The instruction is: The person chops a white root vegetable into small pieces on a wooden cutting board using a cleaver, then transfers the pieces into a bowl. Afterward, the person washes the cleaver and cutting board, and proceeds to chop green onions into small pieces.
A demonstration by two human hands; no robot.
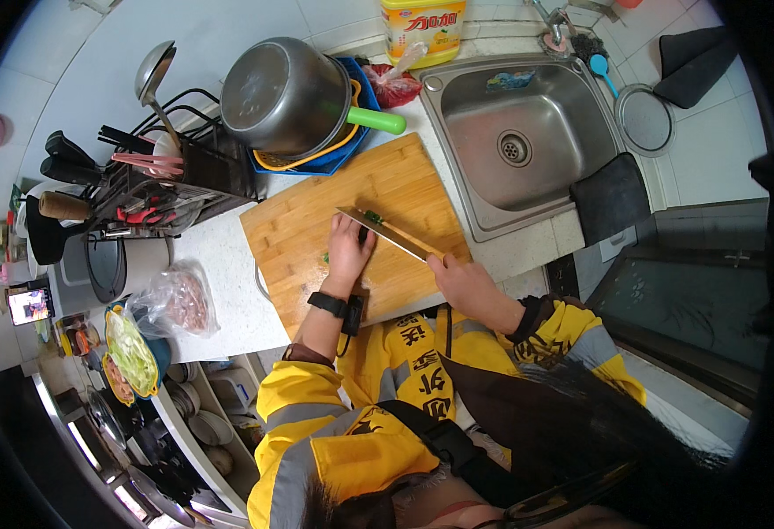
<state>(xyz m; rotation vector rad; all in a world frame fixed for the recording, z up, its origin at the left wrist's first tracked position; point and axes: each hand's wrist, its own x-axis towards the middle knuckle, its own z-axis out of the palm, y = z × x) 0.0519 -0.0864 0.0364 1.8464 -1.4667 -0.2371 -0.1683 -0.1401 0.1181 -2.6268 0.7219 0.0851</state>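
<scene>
A wooden cutting board lies on the counter before me. My right hand is wrapped round the handle of a kitchen knife, whose blade slants across the board toward the upper left. Close beside the blade, my left hand rests on the board with its fingers curled. Whatever lies under those fingers is mostly hidden. Small chopped green pieces sit at the blade's far side, and another green bit is left of my left hand.
A steel sink lies to the right, with a dark cloth over its edge. Behind the board, an upturned pot rests on blue and yellow baskets. Left are a utensil rack, a plastic bag of food and a basket of pale green vegetables.
</scene>
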